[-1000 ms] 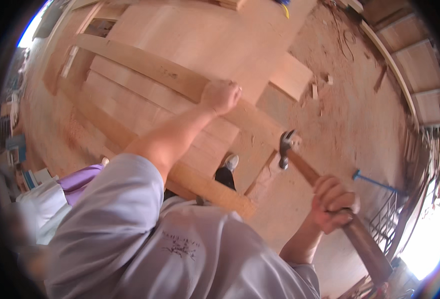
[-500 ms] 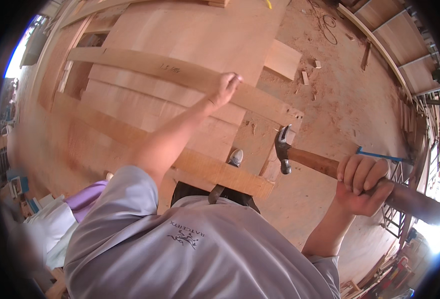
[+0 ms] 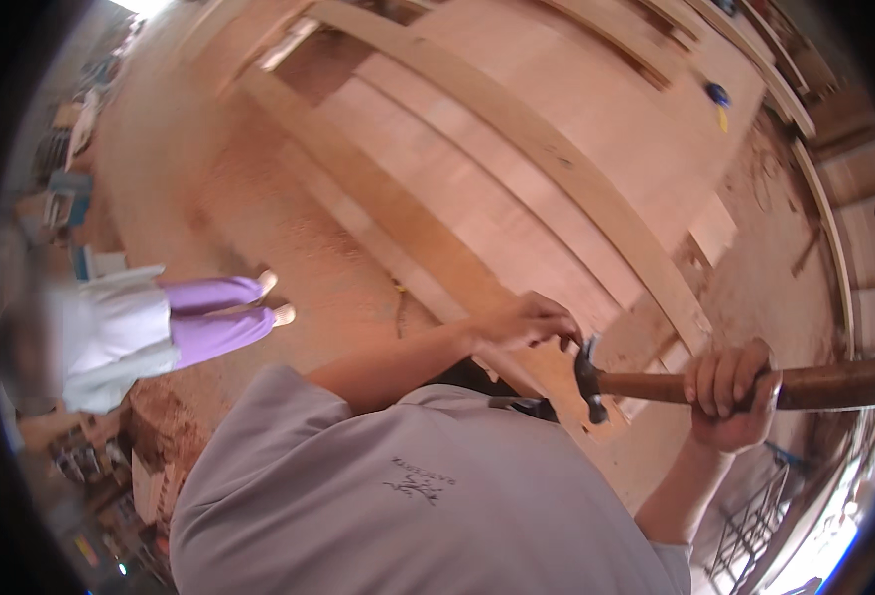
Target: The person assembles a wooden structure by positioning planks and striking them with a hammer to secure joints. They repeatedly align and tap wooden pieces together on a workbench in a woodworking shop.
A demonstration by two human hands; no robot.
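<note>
My right hand (image 3: 731,397) is wrapped round the wooden handle of a claw hammer (image 3: 646,387), held out at the right with its dark metal head toward the middle. Close to that head is my left hand (image 3: 529,323), above the right end of the near wooden plank (image 3: 408,233). Its fingers are bent and drawn together; what they hold, if anything, cannot be made out. A second long plank (image 3: 547,149) runs roughly parallel farther off, with pale plywood pieces (image 3: 418,149) between the two.
Beyond the far plank lies a broad plywood sheet (image 3: 596,109), with a blue and yellow object (image 3: 718,96) near its far right corner. Another person in purple trousers (image 3: 217,322) is at the left. A metal rack (image 3: 750,521) stands at lower right.
My left hand has left the far plank and come back toward my body, near the hammer head. The hammer stays in my right hand. The view has swung left, showing more of the other person.
</note>
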